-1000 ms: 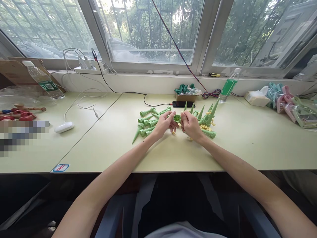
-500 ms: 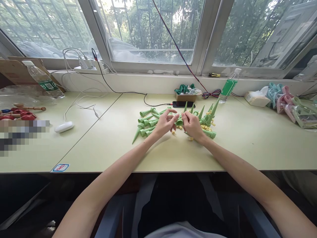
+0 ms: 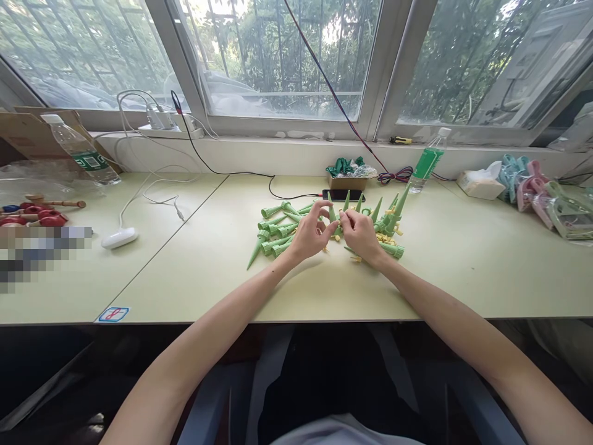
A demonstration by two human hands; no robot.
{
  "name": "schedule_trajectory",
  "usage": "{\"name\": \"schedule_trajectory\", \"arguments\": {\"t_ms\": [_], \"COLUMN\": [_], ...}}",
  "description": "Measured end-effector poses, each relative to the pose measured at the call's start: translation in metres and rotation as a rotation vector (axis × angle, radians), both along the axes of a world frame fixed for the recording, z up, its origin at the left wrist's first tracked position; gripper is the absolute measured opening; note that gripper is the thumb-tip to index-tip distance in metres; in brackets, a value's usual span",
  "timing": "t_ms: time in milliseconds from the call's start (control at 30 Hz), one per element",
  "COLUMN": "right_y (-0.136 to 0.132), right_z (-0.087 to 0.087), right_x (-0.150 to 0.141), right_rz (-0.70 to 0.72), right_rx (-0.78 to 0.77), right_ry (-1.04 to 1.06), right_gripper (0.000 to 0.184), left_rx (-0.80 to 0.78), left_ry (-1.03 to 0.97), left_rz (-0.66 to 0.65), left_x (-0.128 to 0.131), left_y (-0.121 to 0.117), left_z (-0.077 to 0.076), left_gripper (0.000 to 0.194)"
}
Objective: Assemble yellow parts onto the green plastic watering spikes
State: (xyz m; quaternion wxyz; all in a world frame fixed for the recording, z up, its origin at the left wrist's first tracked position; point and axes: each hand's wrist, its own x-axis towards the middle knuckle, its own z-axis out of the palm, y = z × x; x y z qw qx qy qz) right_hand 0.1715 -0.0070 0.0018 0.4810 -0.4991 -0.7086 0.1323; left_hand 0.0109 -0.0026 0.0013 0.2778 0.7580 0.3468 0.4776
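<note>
A green plastic watering spike (image 3: 332,213) points tip up between my hands. My right hand (image 3: 359,233) is closed, its thumb and forefinger pinched at the lower part of this spike, where a bit of yellow shows. Beside it, my left hand (image 3: 311,230) has curved fingers, with thumb and forefinger apart on either side of the spike; contact is hard to make out. Several green spikes (image 3: 278,230) lie to the left of my left hand. Past my right hand, more spikes (image 3: 393,213) stand or lean among small yellow valves (image 3: 385,237).
A phone (image 3: 343,195) on a cable and a small cardboard box (image 3: 348,182) sit behind the spikes. A water bottle (image 3: 427,162) and tissue pack (image 3: 482,180) are at the right. A white charger-like device (image 3: 119,238) lies left. The table edge (image 3: 324,321) runs in front.
The spike between my hands has turned from its open end facing me to tip up. My left hand came away from it, then moved back near it with fingers curved. My right hand stayed in place.
</note>
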Motion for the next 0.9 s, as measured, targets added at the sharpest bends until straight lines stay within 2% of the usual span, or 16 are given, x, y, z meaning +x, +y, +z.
{"name": "schedule_trajectory", "arguments": {"t_ms": [200, 433, 633, 900], "right_y": [0.001, 0.004, 0.005, 0.000], "right_z": [-0.001, -0.003, -0.004, -0.005], "right_x": [-0.001, 0.000, 0.000, -0.002], "right_rz": [0.000, -0.015, -0.010, 0.040], "right_rx": [-0.001, -0.015, -0.031, -0.066], "right_ry": [-0.030, -0.025, -0.007, 0.025], "right_gripper": [0.042, 0.042, 0.041, 0.040], "left_rx": [0.051, 0.129, 0.175, 0.144], "left_ry": [0.011, 0.106, 0.133, 0.116], "left_rz": [0.013, 0.054, 0.062, 0.085], "left_x": [0.000, -0.001, -0.002, -0.002], "left_y": [0.002, 0.002, 0.007, 0.013], "left_z": [-0.002, -0.001, -0.006, -0.010], "left_gripper": [0.042, 0.037, 0.028, 0.018]}}
